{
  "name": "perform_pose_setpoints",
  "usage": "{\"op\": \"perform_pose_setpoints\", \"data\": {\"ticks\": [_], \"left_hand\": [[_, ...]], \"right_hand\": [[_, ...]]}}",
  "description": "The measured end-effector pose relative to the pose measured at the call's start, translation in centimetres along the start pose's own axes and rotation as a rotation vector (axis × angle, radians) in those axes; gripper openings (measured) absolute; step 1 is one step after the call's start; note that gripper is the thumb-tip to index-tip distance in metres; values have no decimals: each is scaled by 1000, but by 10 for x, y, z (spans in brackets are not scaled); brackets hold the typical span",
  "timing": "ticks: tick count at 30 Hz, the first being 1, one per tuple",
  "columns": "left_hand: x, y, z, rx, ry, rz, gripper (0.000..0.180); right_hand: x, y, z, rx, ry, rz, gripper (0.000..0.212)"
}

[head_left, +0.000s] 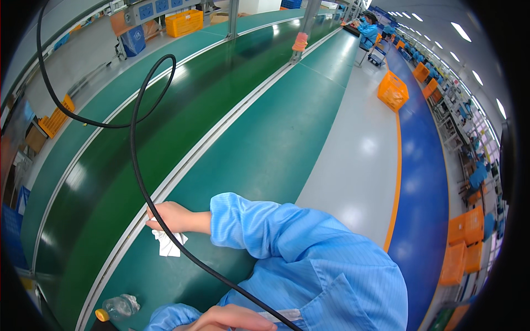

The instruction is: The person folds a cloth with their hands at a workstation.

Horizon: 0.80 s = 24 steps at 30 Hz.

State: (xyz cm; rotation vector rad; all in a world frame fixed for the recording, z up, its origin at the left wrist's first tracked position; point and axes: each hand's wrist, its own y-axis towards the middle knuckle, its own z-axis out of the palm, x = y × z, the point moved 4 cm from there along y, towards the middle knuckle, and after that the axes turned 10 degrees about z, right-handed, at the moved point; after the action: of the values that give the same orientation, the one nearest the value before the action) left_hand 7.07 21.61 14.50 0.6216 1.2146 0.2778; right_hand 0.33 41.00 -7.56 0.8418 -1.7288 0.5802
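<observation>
Crumpled white cloth or paper (168, 246) is pinched in the right hand (172, 217) beside the pale, straight metal rail (204, 145) along the smooth teal work surface (237, 171); wiping is apparently the step in hand. Light pressure along the rail seems called for. The grip of the left hand (232, 318) cannot be told.

Looks like a factory assembly hall, judging by the long green conveyor belt (204, 94) between teal worktops (265, 160), orange crates (392, 91) beside a blue walkway (422, 176), and distant people in blue workwear (369, 32). Stretches far back under rows of ceiling lights (461, 32).
</observation>
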Motion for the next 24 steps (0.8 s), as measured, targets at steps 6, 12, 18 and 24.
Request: {"op": "perform_pose_setpoints", "data": {"ticks": [6, 12, 18, 24], "left_hand": [[3, -1, 0, -45, -72, 20, 16], [-3, -5, 1, -70, -97, 11, 17], [5, -4, -3, -57, -164, -26, 19], [3, -2, -3, -13, -132, -13, 18]], "right_hand": [[-1, 2, -1, 14, -27, 11, 22], [1, 4, 4, 35, -45, -1, 22], [-3, 2, 1, 22, -44, 17, 23], [-4, 3, 1, 18, -52, -8, 23]]}}
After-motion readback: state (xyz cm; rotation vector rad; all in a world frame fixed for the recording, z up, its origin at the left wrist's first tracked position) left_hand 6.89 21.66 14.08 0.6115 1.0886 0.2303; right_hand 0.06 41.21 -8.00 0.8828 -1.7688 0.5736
